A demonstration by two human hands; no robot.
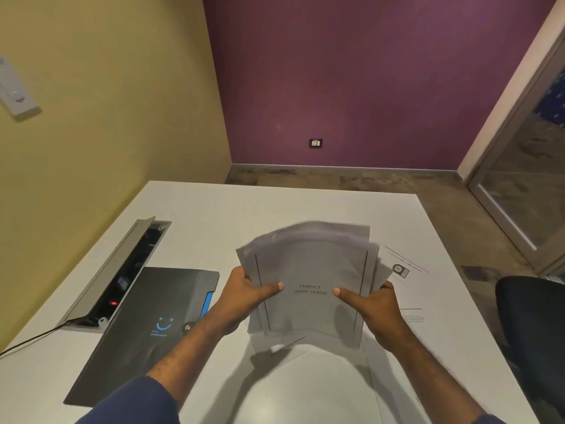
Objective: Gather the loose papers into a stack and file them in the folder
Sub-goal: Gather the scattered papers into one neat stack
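Holding a stack of papers (308,270) upright above the table (214,209), lower edge down toward the surface, long axis running from 6 to 12 o'clock. Gripping the left edge with the left hand (244,293), thumb pressed flat across the front sheet, remaining fingers hidden behind; gripping the right edge likewise with the right hand (371,304), thumb forward, fingers curled round the back. Sagging and bowing at the top, sheets fanned unevenly at the upper right corner, so probably squaring the edges by tapping downward. Thin, limp, matte white paper with faint printed lines and text, blurred beyond reading.

Lying flat at about 9 o'clock from the hands, near the left forearm: the folder (159,319), dark, smooth, slightly glossy, closed, with a blue tab and a blue smile mark; long axis slanting from 7 toward 1 o'clock. Left hand nearer to it, so likely the one to open it.

Lying at 3 o'clock, just beside the right hand, flat on the table: another loose sheet (409,289), not yet gathered. More sheets (305,347) resting beneath the stack at 6 o'clock.
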